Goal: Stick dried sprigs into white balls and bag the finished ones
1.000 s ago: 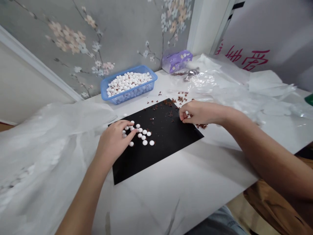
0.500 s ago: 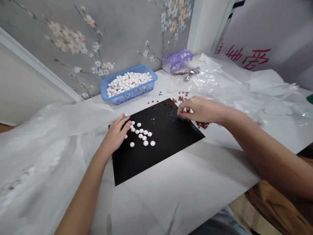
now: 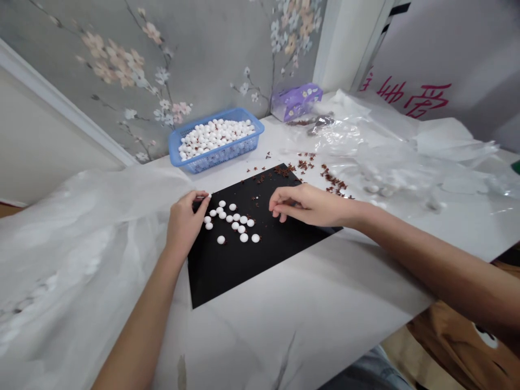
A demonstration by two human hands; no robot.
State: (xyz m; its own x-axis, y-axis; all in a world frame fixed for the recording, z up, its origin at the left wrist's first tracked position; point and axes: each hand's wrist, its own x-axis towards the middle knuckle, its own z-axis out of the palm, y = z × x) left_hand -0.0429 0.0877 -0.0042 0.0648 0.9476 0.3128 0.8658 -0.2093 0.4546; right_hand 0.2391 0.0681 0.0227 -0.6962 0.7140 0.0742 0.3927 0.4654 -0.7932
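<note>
A big see-through plastic sheet (image 3: 81, 233) lies left of the left hand (image 3: 184, 225). The left hand's fingers (image 3: 198, 198) curl in narrow, close to the thumb, at the top edge of a black mat (image 3: 219, 276). I cannot tell if they hold something. Just right of those fingers, white round beads (image 3: 233, 219) sit on the mat in a loose group. Up above the fingers, a blue basket (image 3: 221, 158) is full of more white beads (image 3: 215, 135). Further right, the right hand (image 3: 312, 208) has its fingers (image 3: 278, 206) bent down over the mat, holding nothing I can see. Above those fingers lie small brown bits (image 3: 333, 181) on the white table (image 3: 292, 303).
</note>
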